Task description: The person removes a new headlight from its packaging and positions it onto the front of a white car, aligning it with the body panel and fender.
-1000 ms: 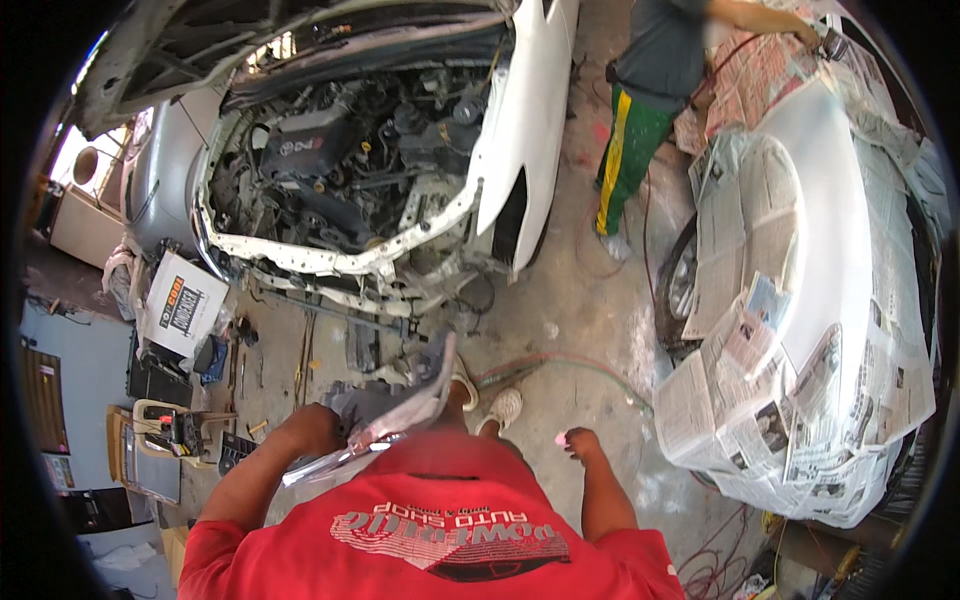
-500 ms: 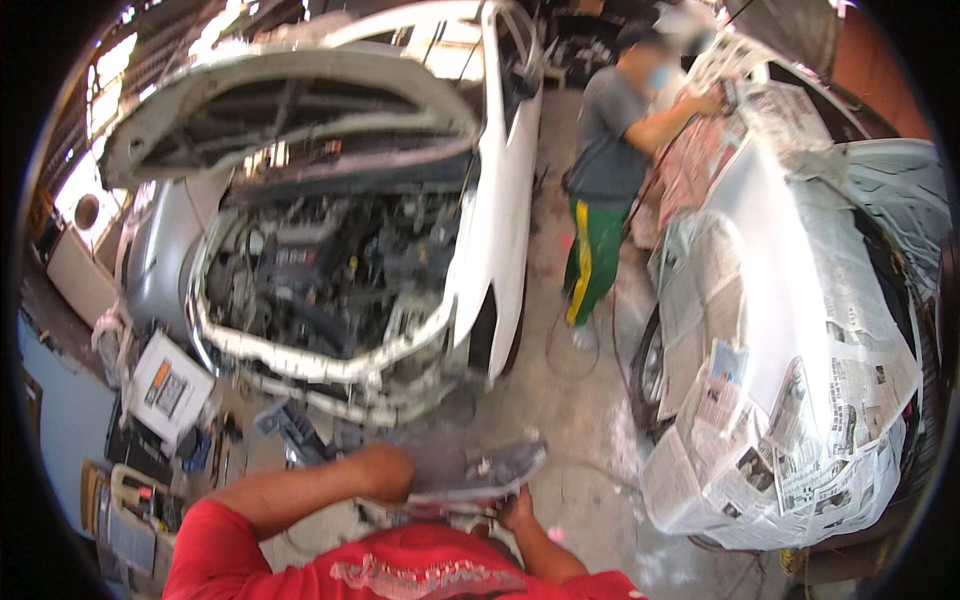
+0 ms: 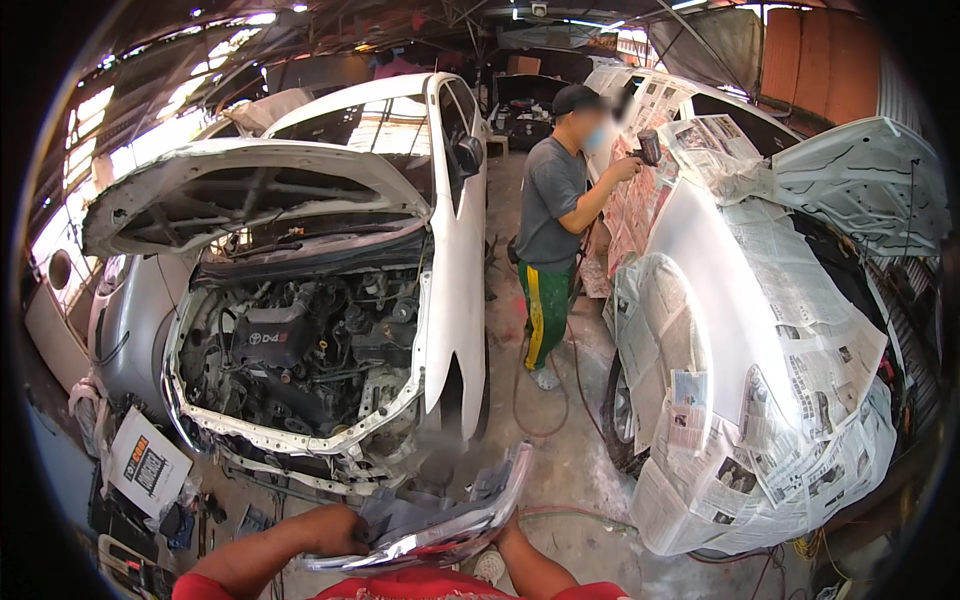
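In front of my body I hold a car headlight, a long curved unit with a grey backing and a glossy clear edge. It lies tilted, its right end raised. My left hand is closed around its left end. At the right end, my right hand grips the lower edge, its fingers partly hidden behind the part. Just beyond it stands a white car with its front stripped and bonnet raised, baring the engine.
A person holding a spray gun stands beside a white car masked with newspaper. Hoses cross the floor on the right. At lower left are a white printed board and loose parts. A silver fender stands left.
My view has lifted and steadied. The headlight has turned so its right end points up and its glossy edge faces me. The other person's arm and spray gun have come into clearer view.
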Available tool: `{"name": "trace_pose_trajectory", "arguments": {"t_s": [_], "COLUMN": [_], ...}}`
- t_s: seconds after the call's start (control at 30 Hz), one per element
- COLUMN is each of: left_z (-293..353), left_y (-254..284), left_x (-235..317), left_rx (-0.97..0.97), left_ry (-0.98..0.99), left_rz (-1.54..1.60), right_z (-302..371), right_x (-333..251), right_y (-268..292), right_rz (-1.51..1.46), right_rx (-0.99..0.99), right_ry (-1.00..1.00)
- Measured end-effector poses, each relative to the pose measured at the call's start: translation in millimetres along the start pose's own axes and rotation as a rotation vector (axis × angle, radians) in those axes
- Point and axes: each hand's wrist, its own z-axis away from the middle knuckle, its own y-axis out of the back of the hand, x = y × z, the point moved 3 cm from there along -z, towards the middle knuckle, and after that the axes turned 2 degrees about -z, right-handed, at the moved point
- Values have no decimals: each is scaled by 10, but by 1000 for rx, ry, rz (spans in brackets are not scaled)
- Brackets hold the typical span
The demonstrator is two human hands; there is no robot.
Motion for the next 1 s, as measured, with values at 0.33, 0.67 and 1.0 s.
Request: {"name": "trace_pose_trajectory", "arguments": {"t_s": [0.33,0.67,1.0], "left_z": [84,-448,-507], "left_y": [-615,-1619,-1238], "left_x": [-694,-1186,-830], "left_rx": [123,112,458], "left_ry": [265,281,388], "left_rz": [168,247,389], "right_z": [-151,-30,-96], "right_x": [-38,-218,-462], "right_y": [-655,-653,-555], "right_rz": [264,505,440], "right_rx": [168,255,216], "right_ry": [-197,-80,72]}}
